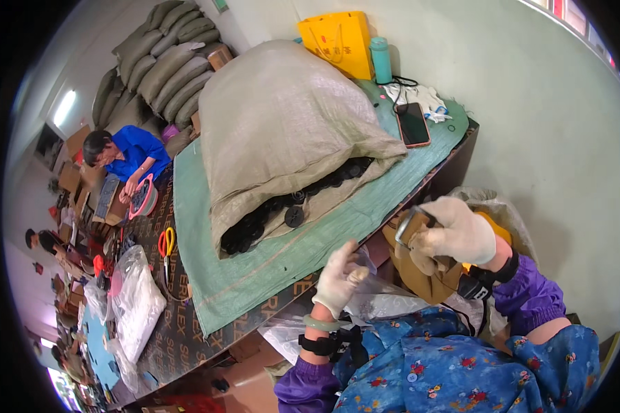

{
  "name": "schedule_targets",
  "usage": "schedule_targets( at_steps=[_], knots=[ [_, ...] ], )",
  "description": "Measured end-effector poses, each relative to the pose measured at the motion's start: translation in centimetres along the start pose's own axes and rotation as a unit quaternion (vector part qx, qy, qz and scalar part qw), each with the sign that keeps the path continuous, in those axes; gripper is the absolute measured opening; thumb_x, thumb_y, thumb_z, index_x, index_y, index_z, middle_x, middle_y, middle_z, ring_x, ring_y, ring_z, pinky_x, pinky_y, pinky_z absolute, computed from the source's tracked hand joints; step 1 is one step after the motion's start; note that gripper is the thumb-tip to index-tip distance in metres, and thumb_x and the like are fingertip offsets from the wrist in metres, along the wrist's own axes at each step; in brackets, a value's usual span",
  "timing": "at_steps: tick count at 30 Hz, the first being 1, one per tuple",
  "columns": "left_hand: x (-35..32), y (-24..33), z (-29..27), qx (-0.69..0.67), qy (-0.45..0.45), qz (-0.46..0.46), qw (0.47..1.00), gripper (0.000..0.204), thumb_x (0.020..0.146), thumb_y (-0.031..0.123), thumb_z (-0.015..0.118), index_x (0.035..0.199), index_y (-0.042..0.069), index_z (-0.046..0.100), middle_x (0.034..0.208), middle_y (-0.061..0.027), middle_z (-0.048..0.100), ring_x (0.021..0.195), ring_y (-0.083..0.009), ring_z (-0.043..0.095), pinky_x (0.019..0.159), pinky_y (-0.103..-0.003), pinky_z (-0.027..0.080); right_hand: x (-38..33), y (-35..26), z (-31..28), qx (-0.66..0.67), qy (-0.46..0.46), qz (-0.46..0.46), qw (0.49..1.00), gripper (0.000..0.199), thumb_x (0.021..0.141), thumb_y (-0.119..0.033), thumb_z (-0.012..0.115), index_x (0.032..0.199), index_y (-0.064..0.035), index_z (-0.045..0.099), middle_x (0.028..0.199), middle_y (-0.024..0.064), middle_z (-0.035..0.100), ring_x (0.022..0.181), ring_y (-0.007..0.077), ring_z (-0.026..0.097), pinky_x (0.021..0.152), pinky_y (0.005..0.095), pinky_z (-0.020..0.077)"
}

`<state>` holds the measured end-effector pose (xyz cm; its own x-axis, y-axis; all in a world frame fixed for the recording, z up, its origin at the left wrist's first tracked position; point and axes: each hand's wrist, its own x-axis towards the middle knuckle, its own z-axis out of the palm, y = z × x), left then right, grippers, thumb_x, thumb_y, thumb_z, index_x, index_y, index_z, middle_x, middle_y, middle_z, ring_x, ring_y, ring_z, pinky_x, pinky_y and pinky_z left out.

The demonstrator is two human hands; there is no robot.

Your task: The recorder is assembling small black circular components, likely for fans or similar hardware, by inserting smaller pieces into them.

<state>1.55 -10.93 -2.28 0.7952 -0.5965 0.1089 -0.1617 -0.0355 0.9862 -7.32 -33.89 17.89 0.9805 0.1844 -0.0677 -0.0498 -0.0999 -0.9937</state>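
Pale green wall runs along my right, and the counter (186, 330) stretches away to my left, covered by a green woven sheet (269, 268). On it lies a big grey sack (282, 124), its mouth open toward me and spilling small black discs (294, 217). My left hand (339, 279), gloved white, rests at the near counter edge on a clear plastic bag (386, 303); its fingers are loosely curled together on the film, though I cannot tell if they truly pinch it. My right hand (455, 234), also gloved, is raised off to the right, its fingers closed around a small flat dark piece (412, 224), held above an open brown bag (427, 275).

To do this well, I judge the left should keep the bag mouth steady while the right holds its piece level and close over it.

Room is tight: the counter corner sits just between my hands and the wall is near my right elbow. Farther back lie a phone (413, 124), a teal bottle (381, 60) and a yellow bag (337, 43); scissors (166, 244) lie to the left, well apart.
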Motion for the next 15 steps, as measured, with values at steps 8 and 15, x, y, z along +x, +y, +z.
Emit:
schedule_targets(
  at_steps=[8,15],
  knots=[
    [-3.8,-0.9,-0.1,-0.087,-0.007,-0.014,0.996,0.121,0.066,0.066,0.069,0.148,0.004,0.005,0.150,-0.0184,0.020,0.135,-0.0295,0.029,0.105,-0.040,0.034,0.1,-5.2,3.0,0.053,-0.261,-0.243,0.933,0.032,0.075,-0.028,0.073,0.075,0.0023,0.062,0.059,0.0102,0.059,0.049,0.0229,0.055,0.044,0.0316,0.0411],
    [-7.5,0.2,-4.3,-0.151,0.134,0.028,0.979,0.104,0.077,0.069,0.056,0.146,0.004,0.013,0.130,-0.0126,0.047,0.114,-0.0209,0.049,0.092,-0.034,0.043,2.0,-6.3,8.9,0.232,-0.532,-0.437,0.687,0.030,0.076,-0.022,0.076,0.073,0.0059,0.064,0.064,0.0169,0.060,0.054,0.0324,0.059,0.047,0.0366,0.0439]
  ],
)
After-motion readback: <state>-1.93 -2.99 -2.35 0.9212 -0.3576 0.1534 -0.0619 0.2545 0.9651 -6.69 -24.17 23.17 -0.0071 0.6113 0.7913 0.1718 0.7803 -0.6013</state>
